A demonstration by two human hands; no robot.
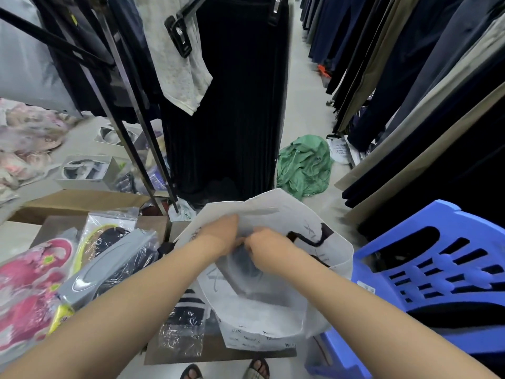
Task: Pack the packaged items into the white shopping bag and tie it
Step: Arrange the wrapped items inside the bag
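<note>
Head view looks steeply down — close over the white bag (261, 320)

The bag (273, 315) is white with black handles (308, 242) and faint grey lettering. Nearby: a bright blue chair (437, 269), a green cloth (303, 165) on the pale floor (306, 86), pink flowered sandals (30, 272), a navy-and-white striped packet (188, 299), a black pleated skirt (232, 105).

I stand in a clothing shop aisle, rows of hanging trousers (426, 86) on my right, black skirt (235, 110) and clip hanger (179, 36) ahead, bagged sandals (30, 285) at my left.
</note>
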